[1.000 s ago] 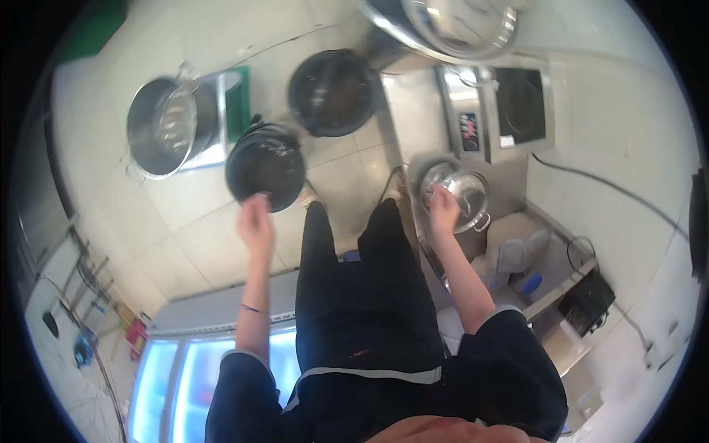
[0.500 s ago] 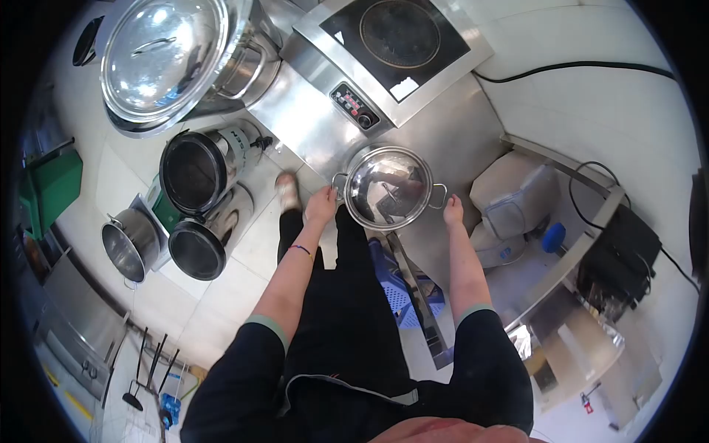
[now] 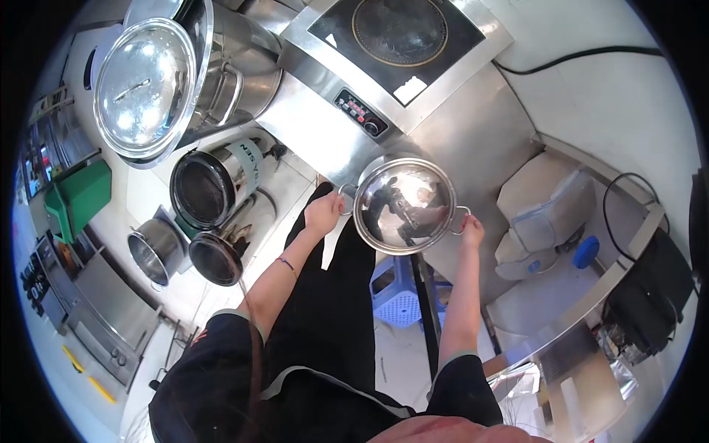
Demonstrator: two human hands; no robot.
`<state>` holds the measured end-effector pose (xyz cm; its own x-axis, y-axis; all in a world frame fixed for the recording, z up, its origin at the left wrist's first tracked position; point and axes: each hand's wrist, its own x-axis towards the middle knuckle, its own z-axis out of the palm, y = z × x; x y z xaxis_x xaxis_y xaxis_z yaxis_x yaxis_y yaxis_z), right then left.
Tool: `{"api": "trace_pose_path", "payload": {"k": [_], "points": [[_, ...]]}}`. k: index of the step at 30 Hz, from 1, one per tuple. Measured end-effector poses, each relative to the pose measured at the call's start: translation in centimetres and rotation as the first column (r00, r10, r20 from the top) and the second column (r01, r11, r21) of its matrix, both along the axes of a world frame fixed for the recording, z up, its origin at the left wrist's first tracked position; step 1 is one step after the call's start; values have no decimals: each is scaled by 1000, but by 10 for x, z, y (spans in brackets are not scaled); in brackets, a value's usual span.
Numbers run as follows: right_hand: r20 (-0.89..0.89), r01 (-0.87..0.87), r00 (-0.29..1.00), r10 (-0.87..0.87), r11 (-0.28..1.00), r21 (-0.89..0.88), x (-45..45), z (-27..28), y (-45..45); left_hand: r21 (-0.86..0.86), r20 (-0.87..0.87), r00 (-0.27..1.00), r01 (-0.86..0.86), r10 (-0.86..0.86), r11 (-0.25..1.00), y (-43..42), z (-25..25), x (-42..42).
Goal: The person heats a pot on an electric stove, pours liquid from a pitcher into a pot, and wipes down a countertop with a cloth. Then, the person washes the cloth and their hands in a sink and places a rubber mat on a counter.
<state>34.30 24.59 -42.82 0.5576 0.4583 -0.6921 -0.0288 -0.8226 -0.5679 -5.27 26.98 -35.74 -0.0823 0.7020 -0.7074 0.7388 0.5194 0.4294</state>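
Observation:
A shiny steel pot (image 3: 405, 208) with a domed lid and a loop handle on either side is in front of my body, at the near edge of the steel counter (image 3: 473, 140). My left hand (image 3: 323, 213) has its fingers closed around the left handle. On the other side, my right hand (image 3: 473, 230) grips the right handle (image 3: 462, 214) with thumb and fingers. The lid hides whatever is inside the pot.
Behind the pot stands an induction cooker (image 3: 399, 37) with a control panel. A large lidded stockpot (image 3: 251, 81) is at upper left. Cylindrical containers (image 3: 203, 188) and a small steel pot (image 3: 159, 251) sit at left. Plastic jugs (image 3: 550, 207) lie right, a blue stool (image 3: 399, 295) below.
My right hand has closed on the right handle, having been just beside it. The pot appears nearer to me and larger in view, and the camera view has shifted.

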Motion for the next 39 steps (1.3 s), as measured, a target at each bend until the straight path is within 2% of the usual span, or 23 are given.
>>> {"api": "trace_pose_path", "payload": {"k": [3, 5, 10, 13, 15, 18, 22, 24, 26, 29, 30, 32, 35, 38, 39], "points": [[85, 34, 996, -32, 999, -20, 1, 65, 4, 111, 69, 997, 18, -25, 994, 19, 53, 1], [138, 44, 990, -40, 999, -32, 2, 102, 13, 119, 93, 994, 43, -55, 992, 29, 86, -5], [133, -94, 987, 87, 994, 47, -13, 189, 88, 174, 140, 990, -13, -11, 985, 84, 148, -27], [96, -157, 984, 151, 986, 59, -25, 219, 139, 267, 65, 998, 7, -25, 964, 136, 169, -37], [92, -181, 981, 172, 979, 95, -27, 218, 167, 317, -31, 998, 62, -55, 946, 172, 160, -42], [108, -209, 975, 194, 966, 152, -31, 201, 212, 362, -277, 957, 191, -91, 912, 234, 135, -45], [91, -226, 973, 213, 958, 178, -45, 169, 289, 324, -275, 961, 56, 37, 944, 322, 111, -57], [73, -231, 972, 221, 958, 168, -63, 160, 326, 244, -280, 956, -12, 83, 970, 360, 100, -69], [15, -219, 975, 221, 950, 222, -88, 161, 352, 284, -308, 944, -31, 122, 958, 385, 85, -79], [7, -190, 981, 196, 940, 282, -92, 139, 380, 321, -302, 952, 49, 53, 946, 422, 74, -88], [-24, -162, 984, 174, 952, 258, -92, 137, 384, 323, -303, 951, 43, 60, 945, 432, 71, -87], [-76, -109, 989, 127, 972, 208, -91, 139, 394, 270, -196, 976, -45, 100, 962, 444, 84, -84], [-79, -120, 987, 136, 975, 190, -101, 152, 402, 329, -172, 981, -26, 88, 944, 472, 58, -86], [-81, -55, 994, 75, 973, 225, -102, 144, 417, 505, -221, 932, -142, 286, 851, 484, 58, -76], [-92, -14, 995, 38, 970, 241, -101, 137, 420, 557, -196, 943, -119, 270, 822, 489, 45, -78]]}}
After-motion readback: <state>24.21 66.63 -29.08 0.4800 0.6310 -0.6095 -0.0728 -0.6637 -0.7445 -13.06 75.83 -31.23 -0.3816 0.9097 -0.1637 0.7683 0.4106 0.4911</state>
